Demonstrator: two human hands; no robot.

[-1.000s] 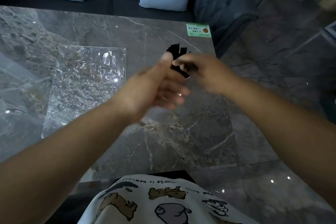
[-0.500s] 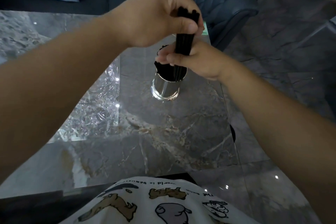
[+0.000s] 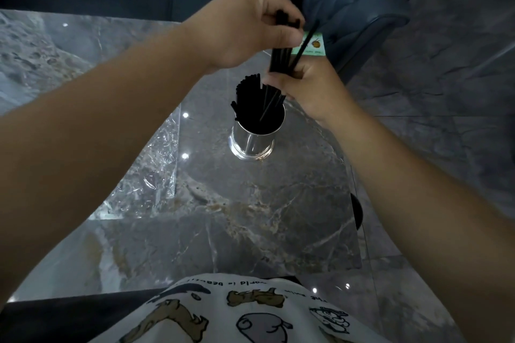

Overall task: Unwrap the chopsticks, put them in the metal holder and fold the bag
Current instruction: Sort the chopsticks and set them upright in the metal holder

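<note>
Fingers (image 3: 281,36) around black chopsticks (image 3: 280,60)

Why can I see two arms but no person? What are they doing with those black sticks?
The camera sits on the person's head and looks down, so you see only their arms and shirt. The left hand grips the tops of a bundle of black chopsticks, and the right hand holds the bundle lower down, just above a shiny metal holder. More chopsticks already stand in the holder. It stands on a grey marble table. The crinkly clear bag lies flat on the table, left of the holder.
</note>
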